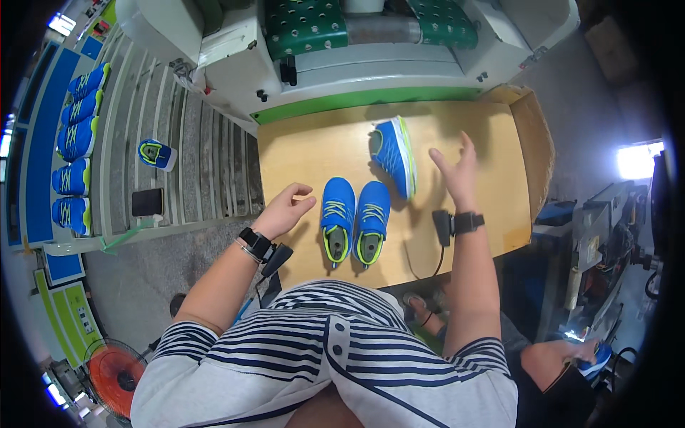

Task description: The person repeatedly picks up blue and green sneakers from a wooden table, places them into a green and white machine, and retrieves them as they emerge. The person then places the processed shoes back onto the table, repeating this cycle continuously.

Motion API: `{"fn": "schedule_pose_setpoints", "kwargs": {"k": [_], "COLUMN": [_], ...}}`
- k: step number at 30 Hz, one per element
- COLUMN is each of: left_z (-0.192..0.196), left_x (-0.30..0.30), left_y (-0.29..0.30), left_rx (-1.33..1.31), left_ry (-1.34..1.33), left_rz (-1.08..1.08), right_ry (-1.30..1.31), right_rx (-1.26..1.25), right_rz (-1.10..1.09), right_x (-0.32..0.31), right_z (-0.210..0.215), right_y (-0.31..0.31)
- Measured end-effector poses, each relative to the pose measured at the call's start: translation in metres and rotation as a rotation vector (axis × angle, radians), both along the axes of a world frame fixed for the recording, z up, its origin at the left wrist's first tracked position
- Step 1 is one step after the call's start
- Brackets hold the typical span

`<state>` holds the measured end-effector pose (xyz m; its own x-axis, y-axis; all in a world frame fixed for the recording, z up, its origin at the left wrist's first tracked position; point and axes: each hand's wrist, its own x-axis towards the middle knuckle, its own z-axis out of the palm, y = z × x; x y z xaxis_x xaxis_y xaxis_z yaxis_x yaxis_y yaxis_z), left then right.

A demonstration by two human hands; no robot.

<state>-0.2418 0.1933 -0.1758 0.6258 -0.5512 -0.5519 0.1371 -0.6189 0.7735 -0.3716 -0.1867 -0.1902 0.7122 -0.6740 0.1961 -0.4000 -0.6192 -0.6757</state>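
Blue shoe pair [337, 200], grey insoles [336, 247] inside, beside the left fingers [304, 206]

The paired shoes [337, 203] have hidden undersides.

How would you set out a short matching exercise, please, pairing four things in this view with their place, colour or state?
Things:
1. Leftmost blue shoe on the tabletop
2. Tabletop shoe nearest the right hand
3. Dark rectangular object
4. Fan

Descriptions:
A. On the slatted rack
B. Lying on its side
C. Orange
D. Upright beside another shoe

Pairs: 1-D, 2-B, 3-A, 4-C
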Motion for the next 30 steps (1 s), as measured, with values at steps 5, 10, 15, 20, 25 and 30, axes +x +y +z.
{"fn": "schedule_pose_setpoints", "kwargs": {"k": [5, 10, 15, 20, 25, 30], "left_z": [-0.011, -0.004, 0.061, 0.083, 0.052, 0.044], "left_x": [0.003, 0.006, 0.002, -0.006, -0.046, -0.105], "left_y": [-0.007, -0.007, -0.043, -0.092, -0.11, -0.117], "left_rx": [-0.044, -0.063, -0.134, -0.371, -0.398, -0.247], "left_ry": [-0.009, -0.009, -0.904, -0.81, -0.1, -0.114], "left_rz": [-0.008, 0.005, -0.388, -0.9, -0.308, -0.62], "right_ry": [0.286, 0.222, 0.248, 0.281, -0.193, 0.113], "right_rx": [0.316, 0.516, 1.012, 0.913, 0.994, 0.519], "right_rz": [0.313, 0.298, 0.553, 0.816, 0.155, 0.162], "right_x": [0.037, 0.026, 0.001, -0.015, -0.073, -0.122], "right_z": [-0.035, -0.025, 0.059, 0.091, 0.079, 0.004], "right_y": [0.042, 0.033, 0.033, 0.054, 0.036, 0.086]}}
